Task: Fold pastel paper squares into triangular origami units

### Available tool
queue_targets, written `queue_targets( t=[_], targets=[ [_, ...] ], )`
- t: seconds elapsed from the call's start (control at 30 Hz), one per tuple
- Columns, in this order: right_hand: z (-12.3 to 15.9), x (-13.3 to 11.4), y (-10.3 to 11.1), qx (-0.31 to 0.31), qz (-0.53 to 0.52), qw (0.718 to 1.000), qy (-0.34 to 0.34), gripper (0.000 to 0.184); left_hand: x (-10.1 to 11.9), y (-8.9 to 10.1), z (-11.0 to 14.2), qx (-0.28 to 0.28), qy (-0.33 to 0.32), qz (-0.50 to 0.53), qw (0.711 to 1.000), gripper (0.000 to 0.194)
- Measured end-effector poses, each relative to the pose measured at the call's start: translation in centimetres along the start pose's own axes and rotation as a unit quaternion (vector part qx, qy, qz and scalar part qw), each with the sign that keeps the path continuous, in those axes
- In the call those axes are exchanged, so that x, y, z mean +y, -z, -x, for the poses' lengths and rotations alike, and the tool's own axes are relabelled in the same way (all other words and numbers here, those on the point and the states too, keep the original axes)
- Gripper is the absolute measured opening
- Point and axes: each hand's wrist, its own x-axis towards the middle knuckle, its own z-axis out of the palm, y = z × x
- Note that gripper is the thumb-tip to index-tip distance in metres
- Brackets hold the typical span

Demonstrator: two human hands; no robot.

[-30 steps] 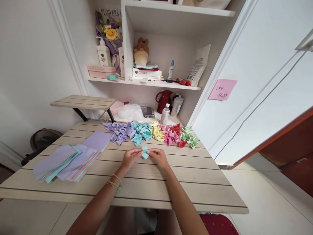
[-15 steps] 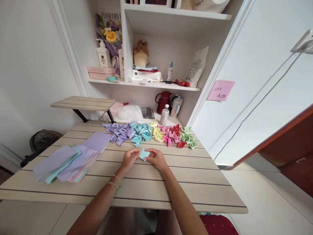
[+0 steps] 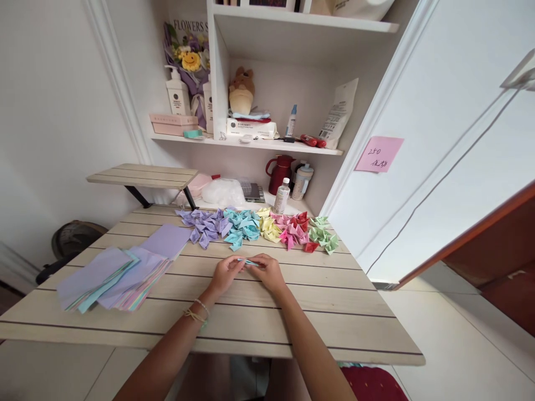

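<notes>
Between my two hands is a small folded piece of light blue paper (image 3: 247, 262), seen nearly edge-on, so its folds are hard to make out. My left hand (image 3: 228, 273) pinches its left side, and my right hand (image 3: 266, 271) pinches its right side. Both hands are just above the slatted wooden table (image 3: 326, 312). Beyond them lie folded paper pieces in colour groups: purple (image 3: 207, 227), blue (image 3: 242, 225), yellow (image 3: 270, 227), pink (image 3: 292, 231), red (image 3: 310, 247) and green (image 3: 327, 239).
Fanned stacks of square coloured paper (image 3: 125, 273) lie at the left. A small raised stand (image 3: 144, 174) is at the back left. Behind the folded pieces stand a clear bottle (image 3: 282, 196), a red jug (image 3: 279, 174) and a light cup (image 3: 301, 182). Shelves (image 3: 251, 143) rise above.
The blue paper has turned from showing its flat face to lying nearly edge-on. My hands stay in almost the same place, with the fingers slightly closer together.
</notes>
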Motion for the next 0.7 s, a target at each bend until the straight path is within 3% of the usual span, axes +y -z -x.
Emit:
queue_targets(
  t=[0.3,0.47,0.7],
  targets=[
    [0.0,0.12,-0.15,0.004,0.007,1.0,-0.019,0.02,0.3,0.1,0.23,0.019,-0.13,-0.167,0.977,0.023],
    [-0.04,0.39,-0.24,-0.004,-0.042,0.998,-0.04,0.021,0.28,0.05,0.28,0.02,-0.147,-0.19,0.971,0.022],
    [0.12,-0.25,-0.1,-0.029,0.074,0.997,0.023,0.027,0.07,0.02,0.39,-0.003,-0.157,-0.206,0.966,0.026]
  ],
)
